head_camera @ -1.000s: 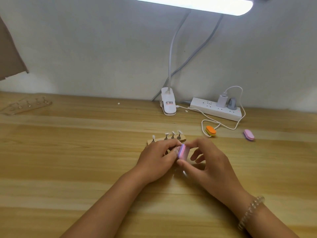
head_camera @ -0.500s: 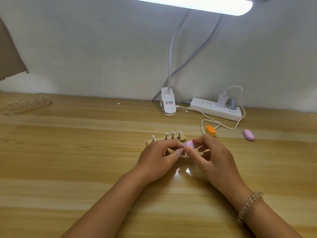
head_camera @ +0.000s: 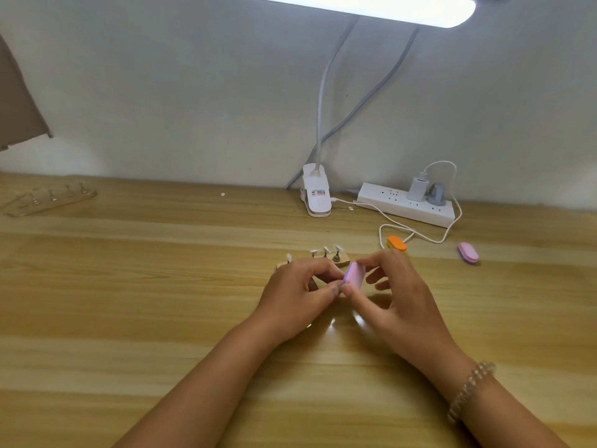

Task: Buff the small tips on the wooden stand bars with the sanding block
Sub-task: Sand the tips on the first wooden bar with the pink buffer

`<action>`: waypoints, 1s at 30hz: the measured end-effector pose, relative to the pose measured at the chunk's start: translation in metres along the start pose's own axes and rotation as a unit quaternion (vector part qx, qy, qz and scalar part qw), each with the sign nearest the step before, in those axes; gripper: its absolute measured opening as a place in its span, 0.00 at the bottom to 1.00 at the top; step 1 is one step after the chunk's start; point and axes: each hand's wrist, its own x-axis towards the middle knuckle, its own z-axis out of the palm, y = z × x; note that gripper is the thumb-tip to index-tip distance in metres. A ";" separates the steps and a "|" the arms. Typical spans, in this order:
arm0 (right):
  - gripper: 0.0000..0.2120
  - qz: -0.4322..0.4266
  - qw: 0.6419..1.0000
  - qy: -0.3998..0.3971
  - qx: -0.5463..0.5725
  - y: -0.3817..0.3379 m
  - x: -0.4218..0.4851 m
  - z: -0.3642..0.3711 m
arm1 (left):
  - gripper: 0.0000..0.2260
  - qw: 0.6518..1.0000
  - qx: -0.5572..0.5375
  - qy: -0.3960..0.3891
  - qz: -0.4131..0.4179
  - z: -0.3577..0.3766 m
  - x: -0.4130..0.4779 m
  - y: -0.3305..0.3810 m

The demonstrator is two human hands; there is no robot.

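A small wooden stand bar lies at the table's middle, with several white tips upright on short stems. My left hand covers the bar's near side, its fingers curled and pinching something small that is hidden. My right hand pinches a pink sanding block between thumb and forefinger. The block stands on edge, right against my left fingertips and just in front of the bar.
A second wooden stand bar lies at the far left. A white lamp clamp and a power strip with a trailing cable sit at the back. An orange block and a pink block lie to the right.
The sanding block went away from me toward the bar, then came back and tilted, so its pink face shows again. My left hand stayed in place.
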 end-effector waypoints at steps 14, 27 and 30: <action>0.13 -0.029 0.999 -0.012 -0.015 -0.003 -0.003 -0.001 | 0.06 1.000 0.023 -0.010 0.003 -0.001 -0.001 -0.001; 0.12 -0.013 1.000 -0.017 0.006 -0.005 -0.001 -0.002 | 0.10 1.000 0.014 -0.020 0.009 0.000 -0.001 0.001; 0.12 0.004 1.000 -0.002 0.000 -0.002 0.001 -0.004 | 0.10 0.999 0.025 -0.026 0.011 0.000 -0.002 0.003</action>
